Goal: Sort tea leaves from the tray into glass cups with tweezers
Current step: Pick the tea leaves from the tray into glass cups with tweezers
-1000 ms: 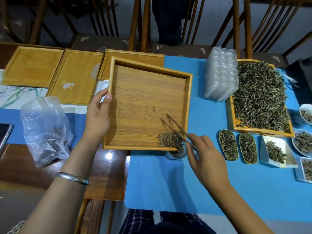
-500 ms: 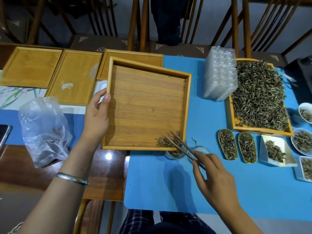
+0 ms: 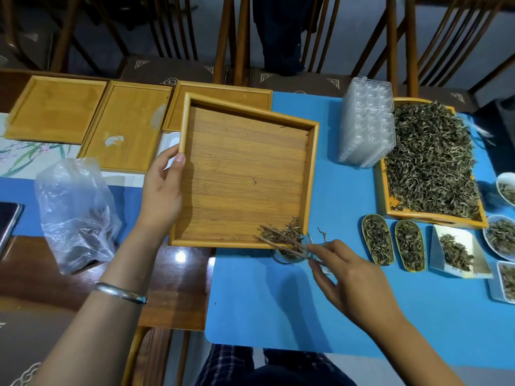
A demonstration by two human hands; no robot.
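Note:
My left hand [image 3: 161,190] grips the left rim of a square wooden tray [image 3: 242,174] and holds it tilted over the table. A small heap of tea leaves [image 3: 284,232] lies in the tray's near right corner. My right hand [image 3: 351,277] holds wooden tweezers [image 3: 287,242], their tips resting in that heap. A glass cup [image 3: 287,256] with some leaves stands on the blue mat just under that corner, partly hidden by the tray and tweezers. A second glass cup [image 3: 323,243] sits right beside it, behind my right fingers.
A large tray heaped with tea leaves [image 3: 429,160] stands at right, a stack of clear plastic cups [image 3: 367,123] beside it. Small dishes of leaves [image 3: 409,249] line the near right. Three flat wooden trays [image 3: 125,126] lie at back left, a plastic bag [image 3: 75,213] in front.
My right hand has drawn back toward me and to the right, pulling the tweezers and the leaf heap down into the tray's corner over the cup. My left hand keeps its hold.

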